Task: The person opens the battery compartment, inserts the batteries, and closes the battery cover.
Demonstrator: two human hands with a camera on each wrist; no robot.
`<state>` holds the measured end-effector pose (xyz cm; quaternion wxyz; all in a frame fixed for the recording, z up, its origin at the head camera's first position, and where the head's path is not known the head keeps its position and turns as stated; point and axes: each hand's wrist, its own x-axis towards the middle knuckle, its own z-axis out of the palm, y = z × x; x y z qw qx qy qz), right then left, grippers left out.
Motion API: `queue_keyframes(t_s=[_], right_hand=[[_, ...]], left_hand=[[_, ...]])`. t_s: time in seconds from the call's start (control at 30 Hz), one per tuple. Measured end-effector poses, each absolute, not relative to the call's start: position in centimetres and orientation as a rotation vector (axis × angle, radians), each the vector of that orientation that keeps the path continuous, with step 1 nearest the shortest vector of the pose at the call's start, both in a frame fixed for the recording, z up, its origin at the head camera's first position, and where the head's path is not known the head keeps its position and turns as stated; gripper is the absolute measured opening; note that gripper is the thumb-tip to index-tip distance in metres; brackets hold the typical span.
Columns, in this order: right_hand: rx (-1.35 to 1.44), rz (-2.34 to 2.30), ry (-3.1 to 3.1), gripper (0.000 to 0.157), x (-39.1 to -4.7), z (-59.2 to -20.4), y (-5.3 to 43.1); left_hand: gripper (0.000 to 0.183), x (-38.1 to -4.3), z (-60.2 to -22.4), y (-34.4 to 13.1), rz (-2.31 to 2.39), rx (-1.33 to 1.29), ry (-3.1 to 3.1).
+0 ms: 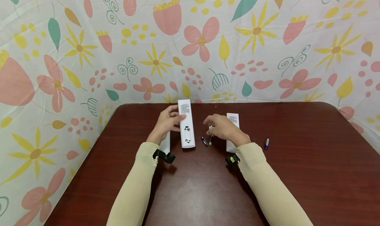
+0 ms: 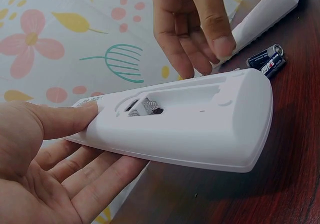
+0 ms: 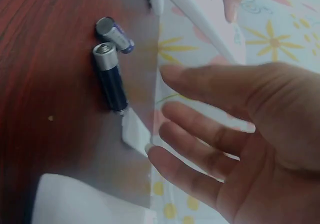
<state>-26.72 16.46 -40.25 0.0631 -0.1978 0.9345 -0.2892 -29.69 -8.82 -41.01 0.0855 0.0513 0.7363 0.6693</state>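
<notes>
My left hand grips a white remote control with the thumb on its back and the fingers underneath. The remote's back faces up. Its battery bay is uncovered, with spring contacts and no batteries visible. My right hand hovers to the right with loosely bent fingers and nothing between them. Below it on the table lie two dark blue batteries with silver ends, one battery in front of the other battery. A small white piece, like a battery cover, lies beside them, partly behind the hand in the head view.
A second white remote lies at the right, partly under my right wrist. Another white remote is partly hidden by my left wrist. Farther right lies a battery. A patterned cloth hangs behind the brown table.
</notes>
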Motion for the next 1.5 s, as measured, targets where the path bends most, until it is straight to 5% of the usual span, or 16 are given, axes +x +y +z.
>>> queue_keyframes(t_s=[0.47, 1.5], right_hand=[[-0.721, -0.762, 2.822, 0.024, -25.6, -39.7, 14.5], [-0.688, -0.611, 2.900, 0.024, -25.3, -41.1, 12.4]], left_hand=[[0.059, -29.7, -40.8, -8.8, 2.000, 0.141, 2.195], [0.058, -29.8, -41.0, -9.0, 2.016, 0.166, 2.180]])
